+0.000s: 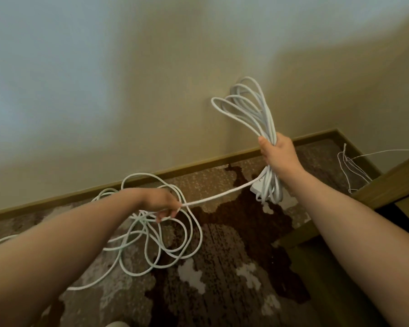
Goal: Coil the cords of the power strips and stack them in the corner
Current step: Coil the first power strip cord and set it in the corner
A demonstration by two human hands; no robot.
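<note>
your left hand pinches the cord, which runs taut up and right to the coil your right hand grips by its middle. loose cord lies on the carpet under the left hand, so that hand feeds the next loop rightward.

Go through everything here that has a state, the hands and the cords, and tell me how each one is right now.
Right hand: grips the bundle of loops at its middle.
Bundle of loops: gathered, held up in the air.
Left hand: pinches the cord.
Cord: stretched between both hands.
Loose cord: uncoiled, tangled on the carpet.
Thin wires: loose in the corner.
</note>
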